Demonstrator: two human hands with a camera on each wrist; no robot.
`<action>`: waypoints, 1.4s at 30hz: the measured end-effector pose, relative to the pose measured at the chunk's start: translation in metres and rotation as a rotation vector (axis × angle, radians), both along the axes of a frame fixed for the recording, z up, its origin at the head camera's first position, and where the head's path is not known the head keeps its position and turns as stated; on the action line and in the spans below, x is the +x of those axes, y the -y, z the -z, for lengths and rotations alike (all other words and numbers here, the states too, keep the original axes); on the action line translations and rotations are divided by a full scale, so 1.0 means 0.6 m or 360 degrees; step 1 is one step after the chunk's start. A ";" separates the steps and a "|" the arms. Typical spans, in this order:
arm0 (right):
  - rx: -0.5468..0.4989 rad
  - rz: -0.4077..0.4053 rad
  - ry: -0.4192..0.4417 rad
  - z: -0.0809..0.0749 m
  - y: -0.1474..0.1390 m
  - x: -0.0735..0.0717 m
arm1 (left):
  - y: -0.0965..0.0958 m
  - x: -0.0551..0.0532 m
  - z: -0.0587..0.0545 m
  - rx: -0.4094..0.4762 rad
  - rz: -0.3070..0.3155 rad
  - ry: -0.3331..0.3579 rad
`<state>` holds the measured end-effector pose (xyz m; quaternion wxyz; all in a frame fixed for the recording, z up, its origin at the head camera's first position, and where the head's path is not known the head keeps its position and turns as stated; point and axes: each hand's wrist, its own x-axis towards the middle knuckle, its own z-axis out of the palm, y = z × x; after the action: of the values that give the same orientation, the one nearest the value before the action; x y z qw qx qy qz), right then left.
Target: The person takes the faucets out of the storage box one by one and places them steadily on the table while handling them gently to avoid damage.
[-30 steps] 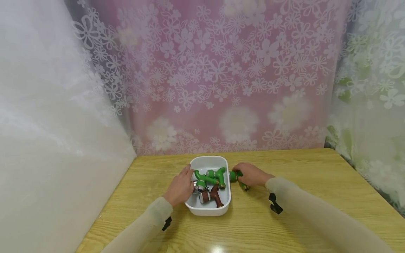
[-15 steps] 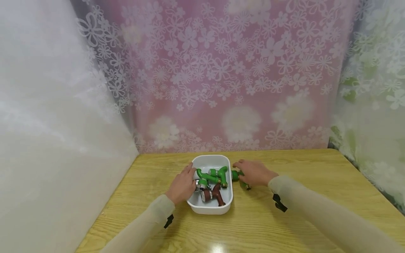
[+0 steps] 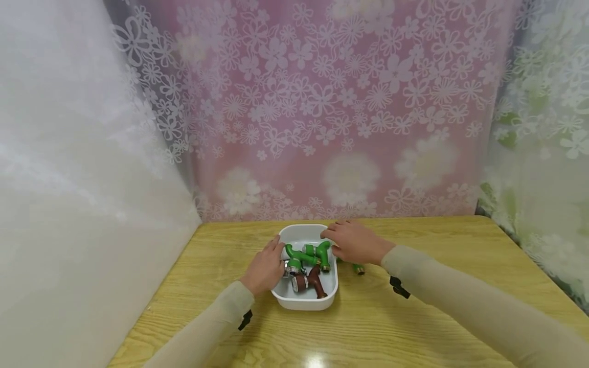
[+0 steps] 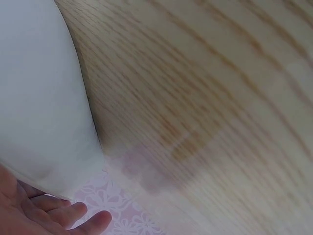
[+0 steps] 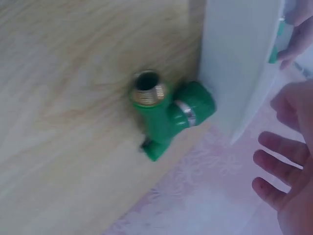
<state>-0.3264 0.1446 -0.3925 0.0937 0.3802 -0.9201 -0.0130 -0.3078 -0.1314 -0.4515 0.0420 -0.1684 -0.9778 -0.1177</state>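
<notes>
In the head view, a white tub [image 3: 305, 305] holds two green taps [image 3: 324, 251], a brown tap [image 3: 316, 284] and a chrome piece partly hidden by my left hand [image 3: 265, 266]. That hand rests on the tub's left rim, fingers loosely draped over it, as the left wrist view also shows. My right hand [image 3: 356, 242] hovers at the tub's far right rim, fingers spread and holding nothing. Below it, another green tap [image 5: 161, 117] with a brass threaded end lies on the table against the tub's right wall; the hand mostly covers it in the head view.
The wooden table [image 3: 414, 317] extends on both sides of the tub. A pink flowered curtain [image 3: 294, 128] hangs behind its far edge. White sheeting [image 3: 92, 179] stands on the left, and a green-patterned curtain [image 3: 543, 168] on the right.
My right hand has let go of the green tap outside the tub and moved up and left to the rim. The left hand stays on the tub's left rim.
</notes>
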 end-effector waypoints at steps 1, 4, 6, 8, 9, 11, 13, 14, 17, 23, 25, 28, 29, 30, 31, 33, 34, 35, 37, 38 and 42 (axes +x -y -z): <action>0.0018 -0.0019 0.0021 -0.003 0.005 -0.001 | 0.001 0.000 0.000 0.0003 -0.0001 0.0001; 0.0086 -0.0072 0.0060 -0.011 0.021 -0.003 | 0.002 0.002 0.002 0.0008 0.0008 0.0001; 0.0140 -0.0090 0.0104 -0.016 0.033 -0.006 | 0.003 0.002 0.003 0.0011 0.0013 0.0002; 0.0208 -0.0101 0.0149 -0.018 0.045 -0.009 | 0.003 0.002 0.004 0.0015 0.0017 -0.0001; 0.0236 -0.0113 0.0174 -0.019 0.051 -0.010 | 0.003 0.002 0.004 0.0015 0.0017 -0.0005; 0.0278 -0.0137 0.0238 -0.021 0.063 -0.012 | 0.003 0.001 0.004 0.0015 0.0013 -0.0006; 0.0307 -0.0165 0.0283 -0.023 0.074 -0.012 | 0.003 0.000 0.004 0.0013 0.0015 -0.0008; 0.0308 -0.0180 0.0307 -0.024 0.079 -0.010 | 0.003 0.000 0.003 0.0009 0.0016 -0.0007; 0.0332 -0.0205 0.0369 -0.024 0.094 -0.009 | 0.002 0.000 0.002 -0.0002 0.0024 0.0006; 0.0378 -0.0245 0.0454 -0.023 0.117 -0.013 | 0.002 -0.001 0.002 -0.0009 0.0070 -0.0010; 0.0385 -0.0256 0.0482 -0.022 0.124 -0.018 | 0.003 -0.002 0.003 -0.0014 0.0081 -0.0028; 0.0414 -0.0254 0.0523 -0.019 0.135 -0.025 | 0.005 -0.004 0.003 -0.0027 0.0094 -0.0055; 0.0424 -0.0250 0.0536 -0.018 0.139 -0.027 | 0.006 -0.004 0.003 -0.0032 0.0098 -0.0063; 0.0438 -0.0242 0.0547 -0.018 0.143 -0.029 | 0.007 -0.005 0.003 -0.0036 0.0102 -0.0067; 0.0451 -0.0238 0.0556 -0.017 0.146 -0.031 | 0.007 -0.004 0.002 -0.0036 0.0106 -0.0068; 0.0476 -0.0226 0.0574 -0.016 0.153 -0.035 | 0.008 -0.004 0.001 -0.0032 0.0110 -0.0066; 0.0483 -0.0224 0.0585 -0.015 0.156 -0.036 | 0.008 -0.004 0.001 -0.0031 0.0112 -0.0065; 0.0482 -0.0222 0.0595 -0.014 0.159 -0.037 | 0.008 -0.004 0.000 -0.0025 0.0111 -0.0059; 0.0477 -0.0222 0.0615 -0.013 0.163 -0.040 | 0.008 -0.004 -0.002 -0.0012 0.0105 -0.0046; 0.0471 -0.0219 0.0627 -0.012 0.164 -0.041 | 0.007 -0.003 -0.002 -0.0010 0.0098 -0.0040; 0.0452 -0.0211 0.0650 -0.008 0.168 -0.045 | 0.006 -0.001 -0.004 0.0010 0.0077 -0.0022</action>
<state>-0.3532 0.0435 -0.3877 -0.1478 0.4437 -0.8820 -0.0587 -0.3086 -0.1347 -0.4493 0.0464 -0.1926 -0.9727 -0.1206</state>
